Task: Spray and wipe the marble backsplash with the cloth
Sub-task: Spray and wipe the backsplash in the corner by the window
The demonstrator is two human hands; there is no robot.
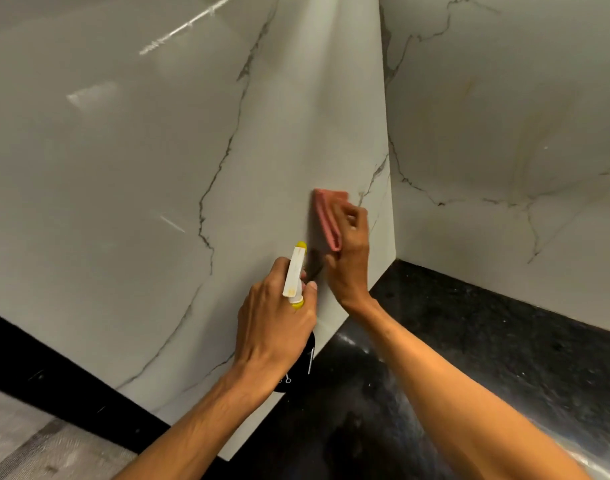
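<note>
The marble backsplash (123, 168) fills most of the view. It is pale stone with thin grey veins. A broad panel runs across the left and centre of the frame, and a second panel sits further back at the upper right. The two are divided by a sharp vertical edge right of centre. Below them a black speckled countertop (487, 341) spreads over the lower right, glossy in patches. A black strip (37, 358) runs under the left panel, with a bit of grey floor (19, 441) in the lower left corner.

Two bare forearms reach up from the bottom edge towards the middle. The left hand (272, 327) is just below centre, its fingers wrapped tightly round the neck of a spray bottle (294, 275). The bottle's white and yellow head sticks up out of the fist with the nozzle close to the stone. Its dark body shows just under the hand.

The right hand (348, 258) is just beside and above it, at the centre of the frame. It pinches a folded pink cloth (327, 220) between curled fingers and thumb. The cloth lies flat against the centre marble panel, near the vertical edge and well above the countertop. It looks slightly blurred.
</note>
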